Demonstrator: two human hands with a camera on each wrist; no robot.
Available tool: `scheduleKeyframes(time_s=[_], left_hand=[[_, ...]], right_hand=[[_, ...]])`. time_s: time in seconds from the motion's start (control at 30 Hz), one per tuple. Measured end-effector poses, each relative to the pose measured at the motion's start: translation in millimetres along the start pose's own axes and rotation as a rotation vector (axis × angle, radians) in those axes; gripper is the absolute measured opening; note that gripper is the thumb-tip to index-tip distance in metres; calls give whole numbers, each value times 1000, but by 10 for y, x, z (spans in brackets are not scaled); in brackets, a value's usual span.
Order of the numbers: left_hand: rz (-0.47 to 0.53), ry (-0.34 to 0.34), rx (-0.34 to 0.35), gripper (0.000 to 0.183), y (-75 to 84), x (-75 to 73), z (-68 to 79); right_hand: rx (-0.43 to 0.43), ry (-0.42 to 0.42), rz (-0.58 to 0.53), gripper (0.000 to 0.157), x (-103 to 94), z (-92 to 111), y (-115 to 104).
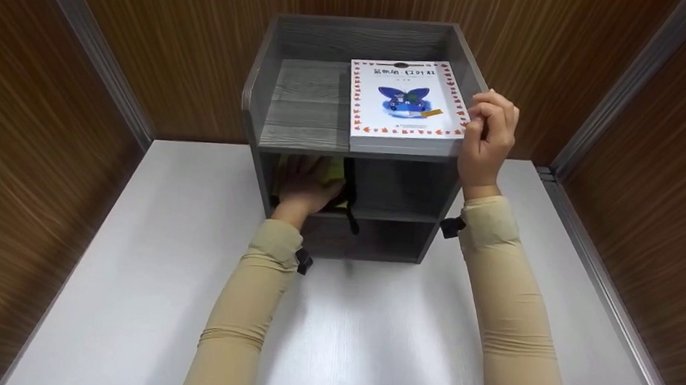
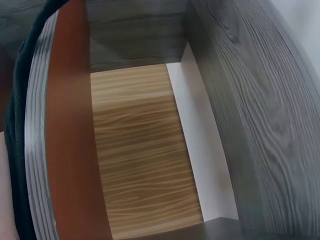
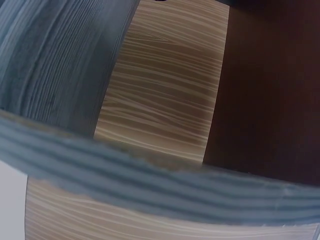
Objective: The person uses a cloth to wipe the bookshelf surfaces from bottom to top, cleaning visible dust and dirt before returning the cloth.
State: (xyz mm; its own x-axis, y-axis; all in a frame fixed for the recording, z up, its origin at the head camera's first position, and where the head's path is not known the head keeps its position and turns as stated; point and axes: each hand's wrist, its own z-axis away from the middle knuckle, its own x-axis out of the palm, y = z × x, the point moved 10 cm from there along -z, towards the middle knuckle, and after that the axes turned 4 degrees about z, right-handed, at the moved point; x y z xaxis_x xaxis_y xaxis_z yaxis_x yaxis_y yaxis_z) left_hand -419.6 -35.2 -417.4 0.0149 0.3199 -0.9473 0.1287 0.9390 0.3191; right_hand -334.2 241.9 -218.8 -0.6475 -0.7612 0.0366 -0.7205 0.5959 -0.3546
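Observation:
A grey wood-grain shelf unit (image 1: 307,99) stands against the back wall. My left hand (image 1: 308,191) reaches into its middle compartment, fingers extended over a yellow and black bag-like item (image 1: 336,169), thumb out to the right. A black strap (image 1: 352,220) hangs from that item over the shelf's front edge. Curled fingers of my right hand (image 1: 492,136) hold the edge of the unit's right side panel. The left wrist view has a dark strap (image 2: 20,125) beside a sliver of hand. In the right wrist view, the grey panel edge (image 3: 150,185) crosses the picture.
White books with a butterfly cover (image 1: 407,100) lie stacked on the right of the top shelf, beside my right hand. A lower compartment (image 1: 370,240) sits under the middle one. The white table (image 1: 369,339) is bounded by brown wood-grain walls (image 1: 49,166).

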Motion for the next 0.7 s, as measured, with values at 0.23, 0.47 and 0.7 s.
scheduleKeyframes(time_s=[0.23, 0.47, 0.7], left_hand=[[-35, 14, -43, 72, -13, 11, -4], [-71, 5, -64, 73, 94, 66, -8], [-72, -1, -36, 75, 457, 206, 6]], right_hand=[[19, 4, -7, 18, 49, 47, 157], [19, 18, -11, 19, 11, 10, 47], [11, 28, -40, 18, -27, -31, -197]])
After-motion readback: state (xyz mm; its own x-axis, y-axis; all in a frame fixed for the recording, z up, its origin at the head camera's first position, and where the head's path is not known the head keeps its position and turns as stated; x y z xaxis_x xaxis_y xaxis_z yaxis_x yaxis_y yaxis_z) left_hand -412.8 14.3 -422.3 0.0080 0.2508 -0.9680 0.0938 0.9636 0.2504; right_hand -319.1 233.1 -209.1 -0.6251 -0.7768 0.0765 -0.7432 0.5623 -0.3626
